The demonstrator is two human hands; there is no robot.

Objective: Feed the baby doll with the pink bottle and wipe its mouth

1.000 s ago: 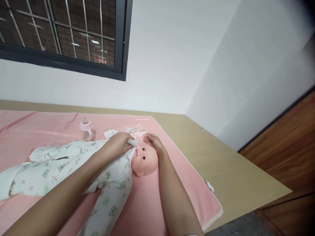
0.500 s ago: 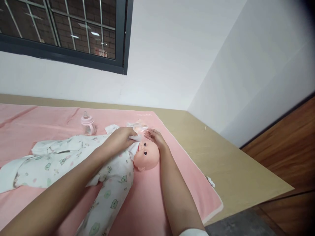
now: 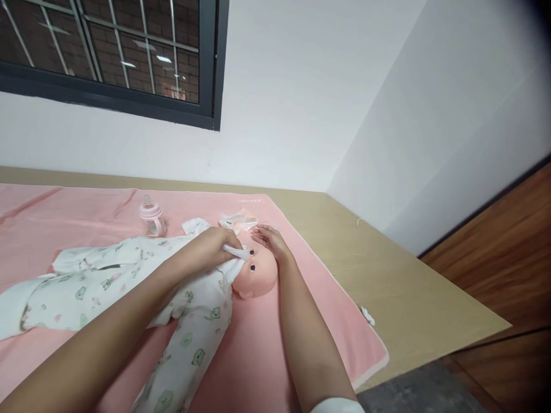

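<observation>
A baby doll [image 3: 257, 278] in a white sleepsuit [image 3: 129, 287] with green and pink prints lies on its back, its head towards the right. My left hand [image 3: 213, 244] is closed on a slim white tapered item [image 3: 235, 251], whose tip meets the doll's face near the nose and mouth. The item's exact kind I cannot make out. Against the top of the doll's head rests my right hand [image 3: 272, 240], fingers stretched out and holding nothing. White cloth at the doll's neck covers part of its chin.
A pink blanket [image 3: 258, 344] covers much of the tan tabletop [image 3: 387, 287]. A pink-topped baby bottle [image 3: 151, 217] stands behind the doll. Near its head lies a clear plastic packet [image 3: 239, 219]. A small white object [image 3: 367, 315] sits at the blanket's right edge. Walls and a window [image 3: 129, 51] are behind.
My left hand has shifted slightly, and the white item now points more along the doll's face, its tip nearer the nose. My right hand stays at the head. The view has moved a little.
</observation>
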